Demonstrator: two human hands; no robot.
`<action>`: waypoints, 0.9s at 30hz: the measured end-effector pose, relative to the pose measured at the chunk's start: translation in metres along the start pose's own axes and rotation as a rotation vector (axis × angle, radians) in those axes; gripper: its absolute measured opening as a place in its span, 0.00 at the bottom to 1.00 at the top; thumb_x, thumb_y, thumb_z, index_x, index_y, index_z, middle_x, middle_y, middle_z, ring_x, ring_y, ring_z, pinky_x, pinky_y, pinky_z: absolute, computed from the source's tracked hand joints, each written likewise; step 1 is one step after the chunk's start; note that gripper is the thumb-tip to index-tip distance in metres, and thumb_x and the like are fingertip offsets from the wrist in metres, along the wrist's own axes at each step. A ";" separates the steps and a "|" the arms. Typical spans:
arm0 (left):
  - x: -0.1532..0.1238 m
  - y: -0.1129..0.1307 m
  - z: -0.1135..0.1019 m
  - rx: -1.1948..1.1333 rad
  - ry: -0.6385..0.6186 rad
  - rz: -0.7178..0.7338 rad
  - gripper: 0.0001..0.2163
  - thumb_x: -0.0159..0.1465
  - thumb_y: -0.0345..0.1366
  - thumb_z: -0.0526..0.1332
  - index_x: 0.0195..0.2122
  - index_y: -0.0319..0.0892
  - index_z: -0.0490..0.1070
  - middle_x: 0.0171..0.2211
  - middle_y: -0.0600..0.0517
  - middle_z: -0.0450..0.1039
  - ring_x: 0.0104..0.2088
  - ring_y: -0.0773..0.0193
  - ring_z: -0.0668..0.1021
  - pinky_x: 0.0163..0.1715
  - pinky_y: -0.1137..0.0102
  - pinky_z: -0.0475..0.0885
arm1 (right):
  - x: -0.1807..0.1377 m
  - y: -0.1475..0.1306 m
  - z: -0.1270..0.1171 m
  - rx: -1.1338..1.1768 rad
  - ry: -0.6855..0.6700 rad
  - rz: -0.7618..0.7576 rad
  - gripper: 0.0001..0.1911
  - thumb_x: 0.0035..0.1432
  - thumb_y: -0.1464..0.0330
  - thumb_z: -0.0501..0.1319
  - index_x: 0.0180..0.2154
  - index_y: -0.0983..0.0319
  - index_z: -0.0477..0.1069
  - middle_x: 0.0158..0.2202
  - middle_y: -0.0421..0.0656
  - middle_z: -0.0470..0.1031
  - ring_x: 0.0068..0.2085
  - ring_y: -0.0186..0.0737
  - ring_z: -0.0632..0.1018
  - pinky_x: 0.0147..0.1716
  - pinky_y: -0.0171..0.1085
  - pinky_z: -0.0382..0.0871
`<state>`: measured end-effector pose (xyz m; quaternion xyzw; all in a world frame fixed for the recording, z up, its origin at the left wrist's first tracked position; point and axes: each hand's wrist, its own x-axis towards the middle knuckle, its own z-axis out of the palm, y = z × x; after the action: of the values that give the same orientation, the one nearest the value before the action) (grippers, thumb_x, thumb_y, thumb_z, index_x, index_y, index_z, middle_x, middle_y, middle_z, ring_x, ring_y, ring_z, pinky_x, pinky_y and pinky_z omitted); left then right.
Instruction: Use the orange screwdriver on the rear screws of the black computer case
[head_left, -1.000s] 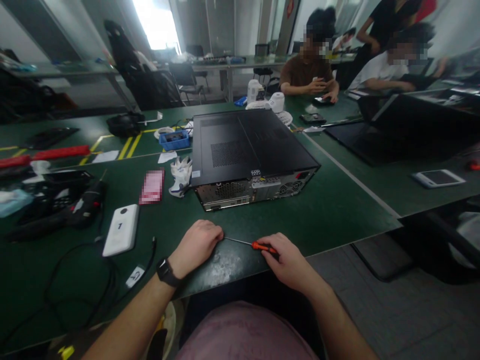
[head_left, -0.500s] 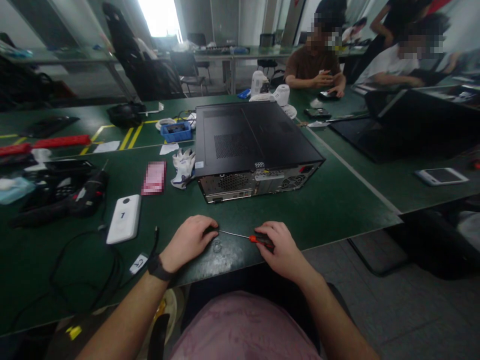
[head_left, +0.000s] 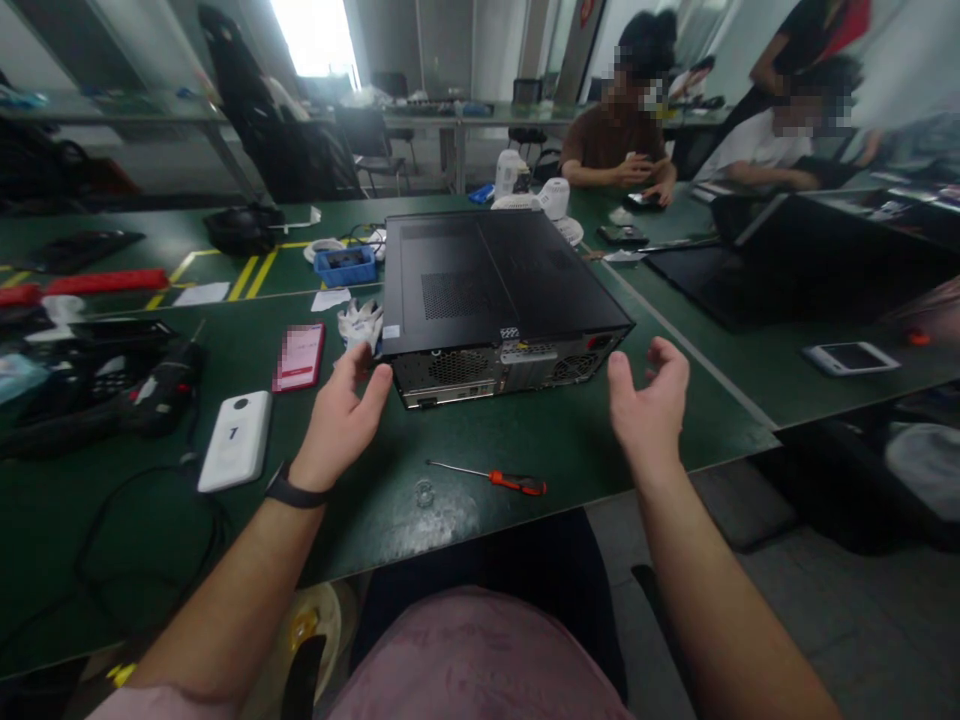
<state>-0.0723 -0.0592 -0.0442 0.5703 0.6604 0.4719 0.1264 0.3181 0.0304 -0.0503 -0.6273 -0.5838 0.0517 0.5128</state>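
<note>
A black desktop computer case [head_left: 480, 270] lies flat on the green table, its rear panel with vents and ports facing me. My left hand [head_left: 346, 405] is open beside the near left corner of the case, in front of a white work glove [head_left: 361, 322]. On the other side my right hand [head_left: 651, 400] is open, thumb and fingers apart, just off the near right corner. Neither hand holds anything. Between them, close to the table edge, rests a screwdriver [head_left: 506, 481] with a red and black handle, its shaft pointing left.
A white power bank [head_left: 236, 440], a pink-edged phone [head_left: 300, 356] and a cordless drill [head_left: 169, 385] lie to the left. Behind them stands a blue bin [head_left: 345, 265]. A white phone [head_left: 852, 358] lies at the right. People sit across the table.
Both hands have let go of the screwdriver, which now lies on the table. They have moved forward and apart, one to each side of the computer case.
</note>
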 end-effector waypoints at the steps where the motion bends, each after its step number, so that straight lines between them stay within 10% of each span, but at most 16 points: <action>1: 0.007 0.003 0.003 0.000 -0.016 -0.010 0.37 0.74 0.63 0.58 0.71 0.37 0.70 0.69 0.33 0.76 0.69 0.43 0.79 0.72 0.46 0.71 | 0.014 -0.001 0.005 0.004 -0.005 0.065 0.45 0.66 0.38 0.63 0.69 0.63 0.66 0.68 0.62 0.73 0.69 0.64 0.76 0.70 0.64 0.69; 8: 0.040 0.016 0.017 -0.101 -0.119 -0.005 0.34 0.77 0.61 0.53 0.70 0.41 0.75 0.71 0.41 0.76 0.74 0.46 0.74 0.78 0.50 0.63 | 0.071 -0.012 0.040 0.044 -0.118 0.260 0.41 0.64 0.36 0.63 0.59 0.63 0.80 0.55 0.59 0.86 0.58 0.62 0.84 0.63 0.55 0.75; 27: 0.045 0.008 0.012 -0.167 -0.095 -0.079 0.29 0.69 0.61 0.65 0.60 0.45 0.84 0.64 0.46 0.83 0.69 0.41 0.79 0.75 0.46 0.68 | 0.057 -0.006 0.036 0.043 -0.075 0.261 0.28 0.64 0.44 0.61 0.52 0.56 0.85 0.46 0.50 0.91 0.48 0.59 0.87 0.52 0.51 0.80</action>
<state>-0.0732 -0.0149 -0.0279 0.5529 0.6342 0.4922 0.2232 0.3080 0.0949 -0.0319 -0.6844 -0.5147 0.1541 0.4929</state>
